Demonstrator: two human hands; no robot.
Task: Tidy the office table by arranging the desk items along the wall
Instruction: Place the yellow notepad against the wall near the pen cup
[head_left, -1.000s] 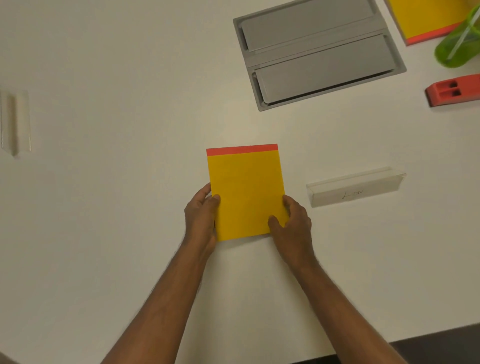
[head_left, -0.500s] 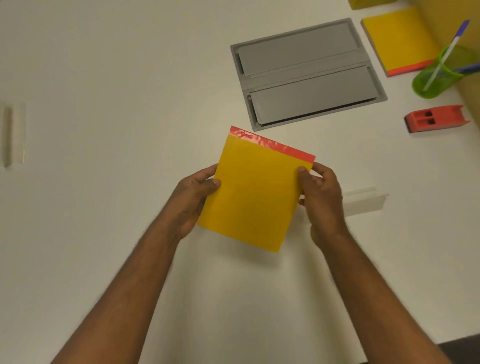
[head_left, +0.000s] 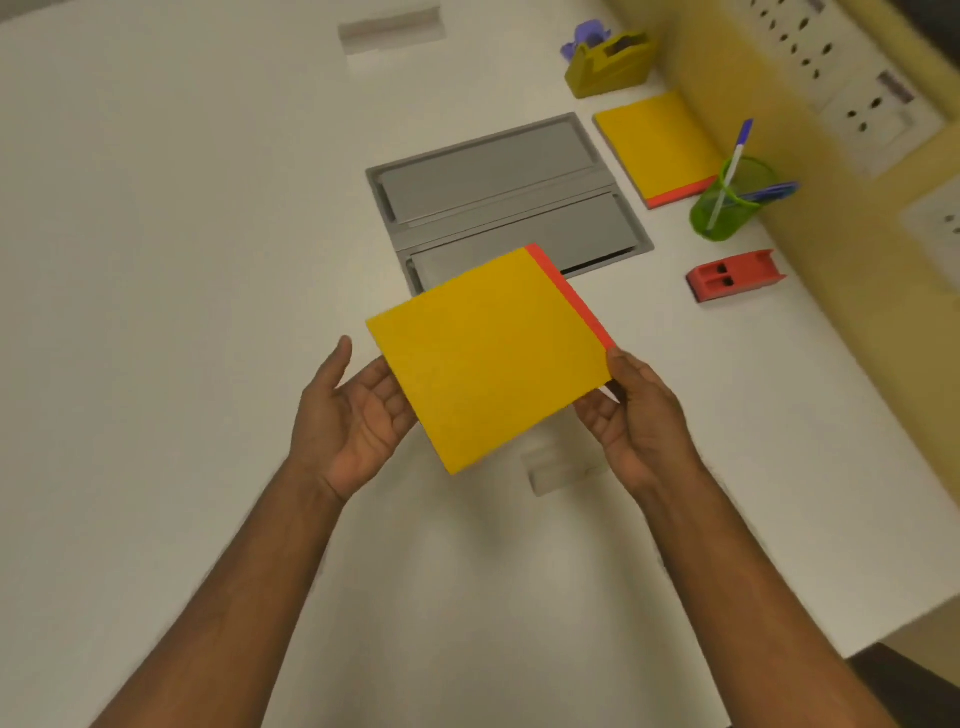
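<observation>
Above the table (head_left: 156, 260), just short of the grey hatch (head_left: 498, 192), both hands hold the pad (head_left: 488, 358): left hand (head_left: 353, 421) palm-up under its edge, fingers straight; right hand (head_left: 639, 415) pinches the red-strip corner.

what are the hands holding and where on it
A yellow pad, lifted off the table. The right hand pinches its corner by the red strip; the left hand supports the opposite edge with open fingers.

White table (head_left: 156, 260) with a grey hatch (head_left: 498, 197) set flush in its top. Yellow wall (head_left: 857, 270) at right carries white socket panels (head_left: 852, 67). Light even.
</observation>
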